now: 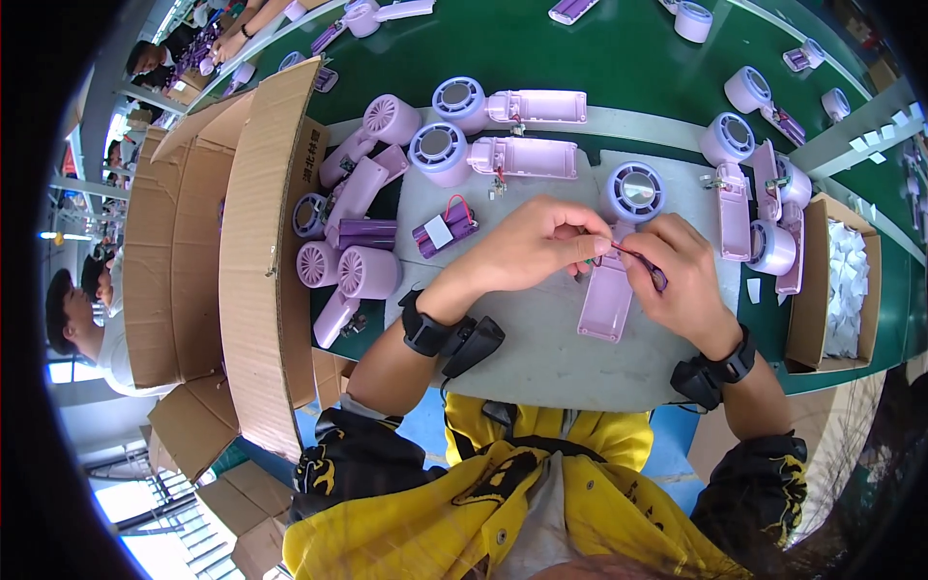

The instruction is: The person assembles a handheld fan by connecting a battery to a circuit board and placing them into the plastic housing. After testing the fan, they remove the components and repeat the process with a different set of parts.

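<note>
Fan in hand: a pale lilac handheld fan (605, 302) lies between and under the fingers, its round head just beyond the fingertips and its handle running toward the person's body.
Fan head: a drum with a bluish-lilac slotted ring around a shiny, silvery round centre, facing up.
Fan handle: a long, shallow open shell with rounded corners, its hollow side up; the fingers cover the neck, so the joint cannot be made out.
Wires: thin dark and red wires (621, 249) stretch between the two hands' fingertips, above the neck; a dark loop hangs beneath the right fingers.
Left hand: the left hand (530, 244) comes in from the left, thumb and forefinger pinched together on the wires, other fingers curled.
Right hand: the right hand (680, 278) bends inward, thumb and fingers closed on the wires' other side.
Battery pack: left of the left fingers, a purple battery pack (446, 230) with a white patch and a red wire rests on a grey mat (541, 343).
Other fans: two open-handled lilac fans (527, 158) lie beyond the left fingers.
Paper box: well right of the right fingers, a cardboard box (810, 280) holds white slips (848, 285).
</note>
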A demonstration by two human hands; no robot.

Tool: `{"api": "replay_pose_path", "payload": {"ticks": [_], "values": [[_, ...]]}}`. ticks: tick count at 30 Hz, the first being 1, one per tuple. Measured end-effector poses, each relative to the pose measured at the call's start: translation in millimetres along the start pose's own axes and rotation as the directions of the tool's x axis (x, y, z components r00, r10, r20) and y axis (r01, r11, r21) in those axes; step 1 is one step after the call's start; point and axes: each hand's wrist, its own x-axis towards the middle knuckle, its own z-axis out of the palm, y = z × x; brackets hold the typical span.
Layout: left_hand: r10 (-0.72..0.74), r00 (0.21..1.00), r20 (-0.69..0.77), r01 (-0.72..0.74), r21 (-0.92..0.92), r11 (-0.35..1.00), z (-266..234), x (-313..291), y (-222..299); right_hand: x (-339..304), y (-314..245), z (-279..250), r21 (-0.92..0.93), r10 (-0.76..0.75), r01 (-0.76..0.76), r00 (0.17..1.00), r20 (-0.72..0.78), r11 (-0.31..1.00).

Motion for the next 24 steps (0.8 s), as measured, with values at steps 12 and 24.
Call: {"api": "replay_pose_path", "payload": {"ticks": [12, 24], "values": [[0.040, 0.999, -0.002, -0.040, 0.010, 0.999, 1.3, 1.0, -3.1, -5.6, -4.2, 2.1, 0.130, 0.222, -0.226, 0.974, 0.046, 0.965], [0.031, 1.000, -0.006, -0.031, 0.008, 0.999, 1.2, 1.7, -2.2, -5.9, -0.3, 1.3, 0.145, 0.177, -0.182, 0.983, 0.050, 0.973]]}}
